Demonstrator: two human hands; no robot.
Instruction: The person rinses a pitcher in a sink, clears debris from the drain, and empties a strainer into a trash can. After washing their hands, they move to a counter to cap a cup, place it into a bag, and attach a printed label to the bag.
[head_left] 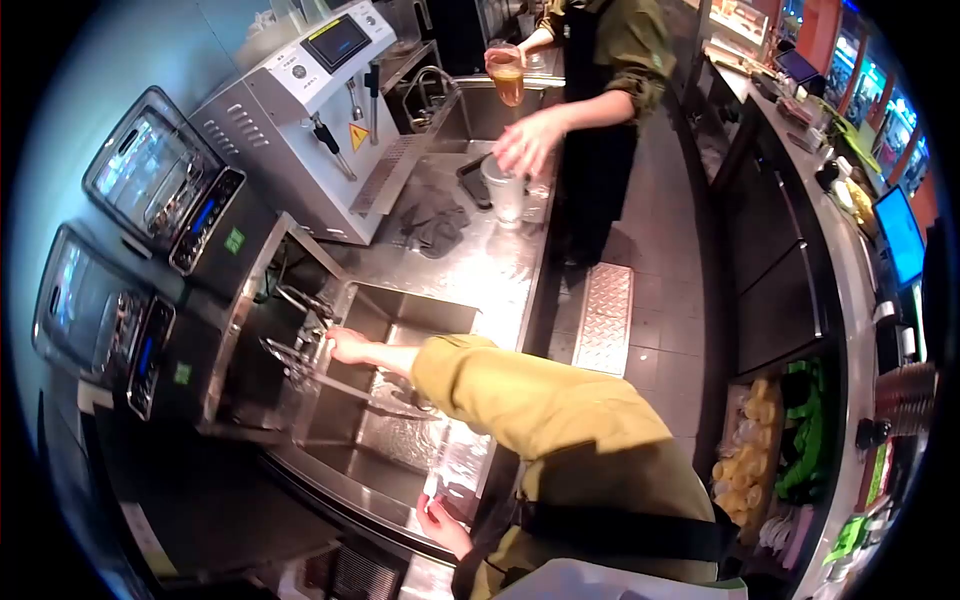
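Note:
My right hand [350, 345] reaches across the sink [362, 425] and is closed at the tap [300, 355], by its handle. A long spout [350, 388] extends over the basin, and the water surface below looks rippled. At the near rim of the sink, my left hand [442, 528] is closed around a narrow whitish object [432, 488]. Its kind is hard to make out in the glare.
Across the steel counter [480, 265], a co-worker holds a cup of brown drink [508, 82] and reaches over a clear cup [507, 195]. A grey cloth [435, 222], a dispensing machine [310, 120] and two covered blenders [160, 185] stand nearby. A metal step [604, 318] lies on the floor.

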